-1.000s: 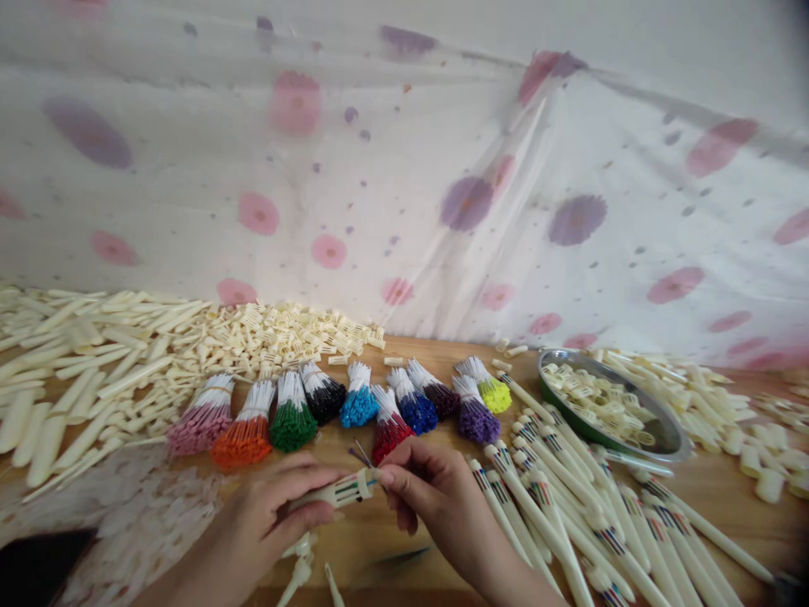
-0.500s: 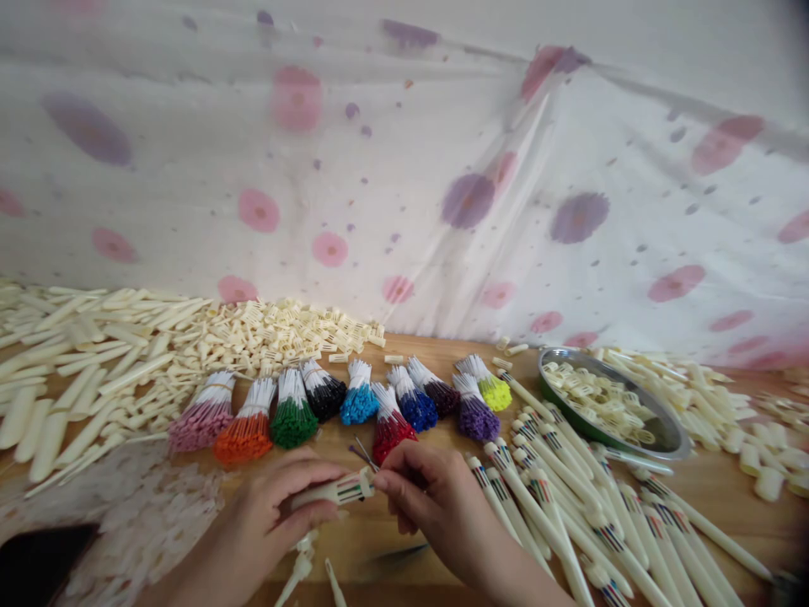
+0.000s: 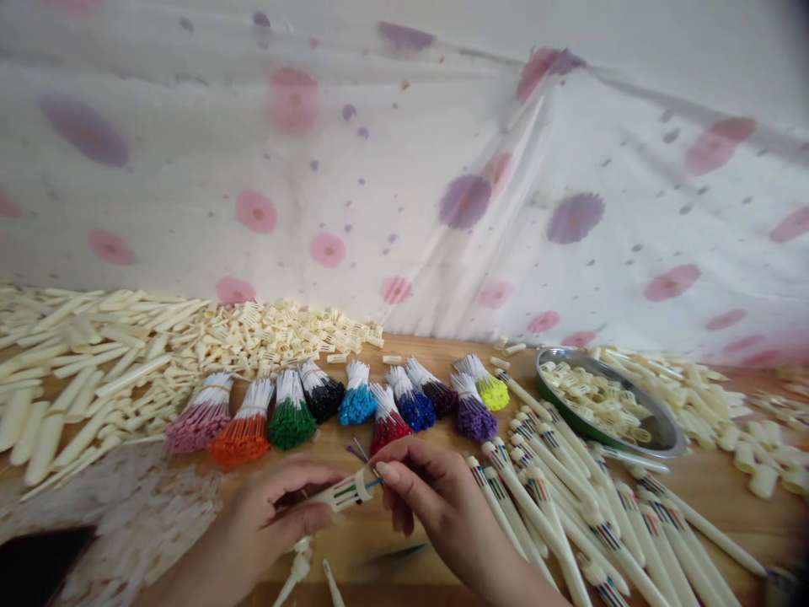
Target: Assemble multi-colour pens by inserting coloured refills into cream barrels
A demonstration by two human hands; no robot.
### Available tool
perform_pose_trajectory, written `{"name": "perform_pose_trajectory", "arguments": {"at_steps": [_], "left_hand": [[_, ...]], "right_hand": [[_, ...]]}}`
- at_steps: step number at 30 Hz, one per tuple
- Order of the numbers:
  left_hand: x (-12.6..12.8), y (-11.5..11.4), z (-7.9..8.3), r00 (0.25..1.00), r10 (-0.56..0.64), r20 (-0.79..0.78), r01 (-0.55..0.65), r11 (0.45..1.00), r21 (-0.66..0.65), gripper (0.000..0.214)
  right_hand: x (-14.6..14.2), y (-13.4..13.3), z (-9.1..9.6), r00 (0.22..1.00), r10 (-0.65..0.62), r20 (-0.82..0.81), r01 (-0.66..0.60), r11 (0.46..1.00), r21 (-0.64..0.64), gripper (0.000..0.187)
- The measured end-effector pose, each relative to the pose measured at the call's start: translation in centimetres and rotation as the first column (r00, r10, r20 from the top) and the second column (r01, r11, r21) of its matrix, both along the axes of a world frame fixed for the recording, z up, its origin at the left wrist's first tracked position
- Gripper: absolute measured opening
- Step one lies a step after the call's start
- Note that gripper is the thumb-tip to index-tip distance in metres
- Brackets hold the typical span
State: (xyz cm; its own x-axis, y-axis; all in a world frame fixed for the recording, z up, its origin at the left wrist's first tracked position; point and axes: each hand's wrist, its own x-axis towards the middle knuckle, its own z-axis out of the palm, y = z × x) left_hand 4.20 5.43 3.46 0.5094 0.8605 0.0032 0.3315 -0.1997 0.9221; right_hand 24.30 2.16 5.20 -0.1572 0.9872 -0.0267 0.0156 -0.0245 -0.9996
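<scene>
My left hand (image 3: pixel 278 514) is wrapped round a cream multicolour pen barrel (image 3: pixel 345 496), its slotted end pointing right. Dark and green strips show in the slots. At that end, my right hand (image 3: pixel 420 497) pinches a thin blue pen refill (image 3: pixel 374 483) between thumb and forefinger, its tip at the barrel's mouth. How deep it sits I cannot tell. A few thin refills (image 3: pixel 359 450) with purple ends stick out just behind the right fingers. Beyond the hands stand bundles of refills, among them red (image 3: pixel 388 426), blue (image 3: pixel 415 405), green (image 3: pixel 291 417) and orange (image 3: pixel 243 434).
Multicolour pens (image 3: pixel 562 480) lie piled at right, near an oval metal tray (image 3: pixel 670 443) of slotted parts. Cream tubes (image 3: pixel 82 354) and small slotted pieces (image 3: pixel 291 333) heap at left. Clear plastic bits (image 3: pixel 139 506) and a dark phone-like object (image 3: pixel 44 561) lie front left.
The barrel's slotted end has risen slightly. A length of blue refill now shows between the barrel's mouth and my right fingertips, which have shifted a little.
</scene>
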Motion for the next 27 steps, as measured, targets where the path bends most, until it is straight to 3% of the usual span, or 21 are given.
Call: {"name": "perform_pose_trajectory", "arguments": {"at_steps": [4,7,9,11,12,14,17,20,22,24,27], "left_hand": [[-0.3,0.3,-0.2,1.000,0.017,-0.002,-0.017,1.000,-0.006,0.021],[-0.7,0.7,-0.1,0.999,0.024,0.042,-0.022,0.998,-0.058,0.019],[-0.9,0.9,-0.1,0.994,0.039,0.103,-0.024,0.989,-0.146,0.020],[-1.1,1.0,0.1,0.987,0.066,0.143,-0.034,0.976,-0.216,0.023],[-1.1,1.0,0.2,0.985,0.077,0.152,-0.041,0.973,-0.228,0.024],[-1.1,1.0,0.4,0.985,0.092,0.149,-0.058,0.975,-0.215,0.025],[-0.9,1.1,0.8,0.982,0.107,0.154,-0.067,0.967,-0.245,0.028],[-0.8,1.2,0.8,0.976,0.111,0.185,-0.042,0.938,-0.343,0.037],[-0.7,1.2,0.5,0.972,0.126,0.197,-0.038,0.916,-0.398,0.043],[-0.7,1.1,0.2,0.972,0.150,0.182,-0.057,0.898,-0.437,0.046],[-0.7,1.0,-0.1,0.970,0.183,0.160,-0.085,0.873,-0.480,0.050]], "right_hand": [[1.2,0.1,1.0,0.998,-0.041,0.054,0.038,0.998,0.056,0.045],[2.6,-0.1,0.7,0.954,-0.041,0.297,0.010,0.994,0.108,0.039],[3.4,-0.5,-1.0,0.821,0.017,0.571,-0.137,0.976,0.168,0.029],[3.9,-0.8,-3.9,0.618,0.083,0.782,-0.390,0.896,0.213,0.030],[4.0,-0.9,-5.6,0.521,0.051,0.852,-0.457,0.860,0.228,0.038],[4.0,-1.0,-8.9,0.348,-0.031,0.937,-0.535,0.814,0.225,0.036],[3.6,-1.1,-11.3,0.267,-0.132,0.954,-0.564,0.781,0.267,0.022],[3.5,-1.0,-9.6,0.352,-0.087,0.932,-0.498,0.826,0.265,0.006],[3.9,-1.1,-6.9,0.497,0.000,0.868,-0.373,0.903,0.213,0.010],[4.3,-1.0,-4.0,0.630,-0.062,0.774,-0.198,0.951,0.237,0.009],[4.7,-0.6,-0.7,0.802,-0.175,0.571,-0.034,0.941,0.336,0.012]]}}
